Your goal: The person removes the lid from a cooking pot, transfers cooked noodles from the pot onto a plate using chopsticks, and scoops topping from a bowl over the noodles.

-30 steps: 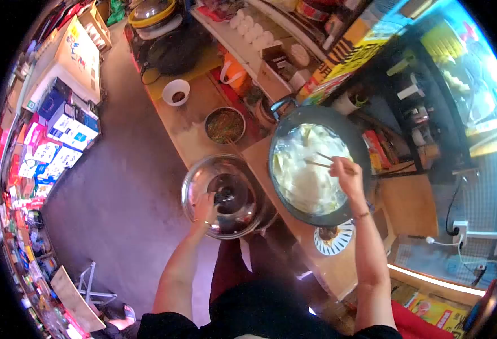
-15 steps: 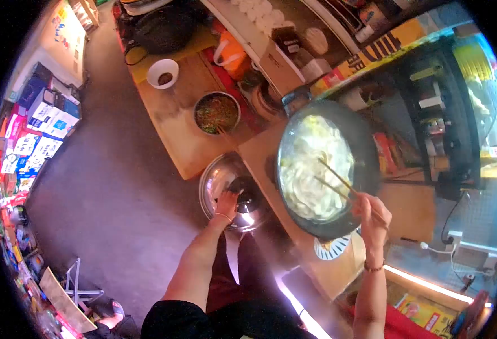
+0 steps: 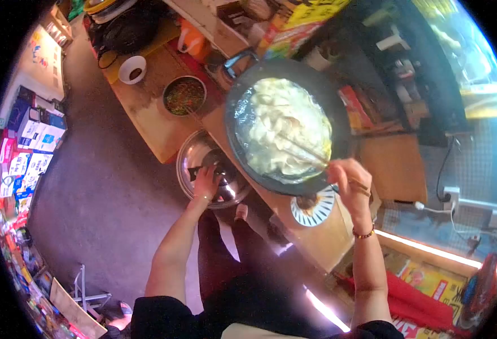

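Note:
My right hand is closed around a pair of chopsticks at the near right rim of a large dark wok. Their tips reach into pale, steaming food that looks like dumplings in cloudy liquid. Down to the left, my left hand grips the dark knob of a shiny round metal lid. The lid is held beside the counter edge, above my legs. Part of the knob is hidden by my fingers.
A striped plate with brown food sits below the wok. On the wooden board stand a metal bowl of chopped red and green food and a white bowl. Stacked boxes line the far left; a power strip is at right.
The chopsticks were spread apart in the food and now lie close together. My view has shifted, so the wok and lid appear further up and left. Both hands keep their holds.

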A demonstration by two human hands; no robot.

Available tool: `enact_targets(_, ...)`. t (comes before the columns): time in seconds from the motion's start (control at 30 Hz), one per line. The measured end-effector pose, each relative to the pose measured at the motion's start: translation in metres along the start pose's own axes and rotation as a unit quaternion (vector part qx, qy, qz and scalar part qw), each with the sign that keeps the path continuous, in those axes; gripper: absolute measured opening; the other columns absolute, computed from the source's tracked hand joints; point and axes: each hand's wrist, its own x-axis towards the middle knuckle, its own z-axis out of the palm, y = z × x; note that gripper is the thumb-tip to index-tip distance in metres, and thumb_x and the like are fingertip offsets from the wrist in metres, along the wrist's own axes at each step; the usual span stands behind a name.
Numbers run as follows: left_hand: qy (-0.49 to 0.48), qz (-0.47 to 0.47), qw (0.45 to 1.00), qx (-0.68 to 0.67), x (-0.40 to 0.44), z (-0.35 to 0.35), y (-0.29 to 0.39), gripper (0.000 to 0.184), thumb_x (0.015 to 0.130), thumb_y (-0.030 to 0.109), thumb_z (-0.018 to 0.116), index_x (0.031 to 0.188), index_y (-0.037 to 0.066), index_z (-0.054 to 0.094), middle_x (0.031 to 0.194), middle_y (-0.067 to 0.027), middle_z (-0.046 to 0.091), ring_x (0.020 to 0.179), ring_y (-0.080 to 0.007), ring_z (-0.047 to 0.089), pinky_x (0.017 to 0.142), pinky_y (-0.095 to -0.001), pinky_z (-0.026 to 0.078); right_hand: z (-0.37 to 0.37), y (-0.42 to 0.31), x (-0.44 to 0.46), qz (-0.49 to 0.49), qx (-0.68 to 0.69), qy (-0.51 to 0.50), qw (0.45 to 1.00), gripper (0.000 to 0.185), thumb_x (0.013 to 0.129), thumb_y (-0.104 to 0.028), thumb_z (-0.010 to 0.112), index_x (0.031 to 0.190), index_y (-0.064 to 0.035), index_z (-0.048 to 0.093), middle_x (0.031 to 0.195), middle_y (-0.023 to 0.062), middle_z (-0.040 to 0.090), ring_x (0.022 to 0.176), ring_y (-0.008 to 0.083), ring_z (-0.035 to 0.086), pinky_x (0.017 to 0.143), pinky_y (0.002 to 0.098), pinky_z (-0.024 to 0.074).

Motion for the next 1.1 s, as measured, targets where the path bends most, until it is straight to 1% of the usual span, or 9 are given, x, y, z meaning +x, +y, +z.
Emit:
enact_targets(0.17,-0.026,-0.097,0.963,-0.252,-0.034,-0.013,0.12,0.023,0.081,0.017,0.06,0.096,0.0,0.063,0.094,-0.019,0.062,0.089,-0.0352,0.059,0.081,-0.0409,0.046,0.007,0.012,-0.027,-0.107,-0.047,-0.192,0.974,0.012,0.08,-0.001,0.064,0.091,-0.0014,0.063,0.078,0.0129,0.06,0.071,0.0273,0.061,0.061,0.0325,0.0487)
enact_targets(0.43,-0.037,-0.082,0.953,-0.289,-0.054,0.04,0.207,0.036,0.082,0.026,0.065,0.105,-0.001,0.057,0.097,-0.0166,0.059,0.081,-0.0278,0.063,0.067,-0.0375,0.05,-0.037,0.045,-0.031,0.051,0.155,-0.002,0.987,0.009,0.085,-0.006,0.061,0.091,0.0011,0.065,0.076,0.0089,0.062,0.06,0.0142,0.061,0.054,0.0244,0.0471)
enact_targets(0.47,-0.155,-0.114,0.9,-0.39,-0.053,0.076,0.201,0.039,0.084,0.023,0.062,0.113,0.0,0.051,0.102,-0.0163,0.059,0.09,-0.0284,0.06,0.077,-0.0368,0.047,-0.043,0.043,-0.038,0.061,0.152,-0.057,0.985,0.01,0.085,-0.006,0.062,0.091,0.0009,0.064,0.076,0.0089,0.063,0.062,0.0144,0.061,0.055,0.025,0.0475)
enact_targets(0.57,-0.143,-0.003,0.898,-0.417,-0.039,0.112,0.212,0.055,0.082,0.027,0.063,0.123,-0.004,0.043,0.114,-0.0239,0.054,0.102,-0.0336,0.056,0.086,-0.0405,0.044,-0.043,0.029,-0.041,-0.102,0.032,-0.174,0.979,0.013,0.081,-0.008,0.066,0.089,0.0012,0.064,0.079,0.0132,0.064,0.071,0.0241,0.064,0.063,0.0298,0.05)
enact_targets(0.67,-0.136,-0.111,0.949,-0.261,-0.043,0.142,0.212,0.073,0.076,0.03,0.067,0.134,0.0,0.033,0.131,-0.024,0.043,0.122,-0.0344,0.042,0.099,-0.0408,0.034,-0.014,0.07,-0.034,-0.132,0.006,-0.149,0.98,0.013,0.08,-0.007,0.066,0.091,-0.0011,0.064,0.081,0.0145,0.062,0.075,0.0281,0.062,0.065,0.0323,0.0493)
enact_targets(0.77,-0.236,-0.321,0.808,-0.434,-0.044,0.157,0.211,0.068,0.076,0.03,0.066,0.132,0.003,0.039,0.129,-0.0198,0.048,0.122,-0.0326,0.043,0.101,-0.0392,0.034,-0.02,0.078,-0.008,-0.139,-0.037,0.014,0.99,0.009,0.081,-0.005,0.065,0.089,-0.001,0.065,0.078,0.013,0.063,0.068,0.026,0.062,0.059,0.0302,0.0491)
enact_targets(0.97,-0.321,-0.171,0.717,-0.595,-0.061,0.228,0.164,0.053,0.08,0.031,0.06,0.123,0.004,0.05,0.121,-0.0145,0.055,0.111,-0.0255,0.052,0.091,-0.0351,0.041,-0.031,0.04,-0.032,-0.146,0.008,-0.2,0.969,0.01,0.084,-0.012,0.061,0.088,-0.0033,0.064,0.076,0.0144,0.06,0.069,0.0323,0.06,0.062,0.0375,0.0493)
enact_targets(1.03,-0.265,-0.14,0.752,-0.587,-0.058,0.209,0.163,0.033,0.076,0.006,0.062,0.109,0.002,0.059,0.101,-0.0051,0.063,0.092,-0.0169,0.059,0.08,-0.0366,0.049,-0.011,0.05,-0.027,-0.173,0.011,-0.241,0.955,0.013,0.085,-0.014,0.058,0.091,-0.0028,0.062,0.079,0.0149,0.058,0.074,0.0339,0.059,0.066,0.0389,0.0486)
enact_targets(1.1,-0.333,-0.292,0.717,-0.538,-0.072,0.218,0.152,0.038,0.073,0.0,0.061,0.111,0.001,0.057,0.104,-0.0056,0.062,0.096,-0.0174,0.058,0.084,-0.0354,0.047,0.011,0.084,-0.009,-0.2,-0.04,-0.193,0.96,0.014,0.083,-0.009,0.058,0.095,-0.0023,0.061,0.085,0.0146,0.058,0.081,0.0318,0.059,0.068,0.0374,0.0485)
